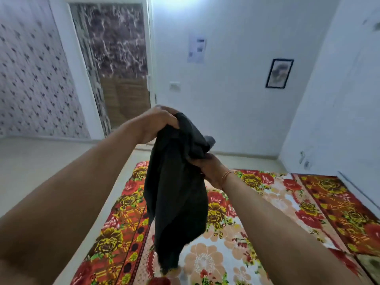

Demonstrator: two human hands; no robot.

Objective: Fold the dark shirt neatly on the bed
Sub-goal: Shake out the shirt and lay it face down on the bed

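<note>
Fabric hangs bunched in the air as we hold the dark shirt (176, 188) above the bed (267, 206), its lower end dangling just over the floral cover. Our left hand (158, 124), at eleven o'clock of the shirt, clenches its fingers on the top edge. Our right hand (209, 169), at two o'clock, grips a fold beside it.

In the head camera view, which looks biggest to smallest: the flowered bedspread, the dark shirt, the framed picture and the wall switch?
As they appear in the head view:
1. Flowered bedspread
2. Dark shirt, held up nearer the camera, so its apparent size is inflated
3. Framed picture
4. Wall switch
</note>
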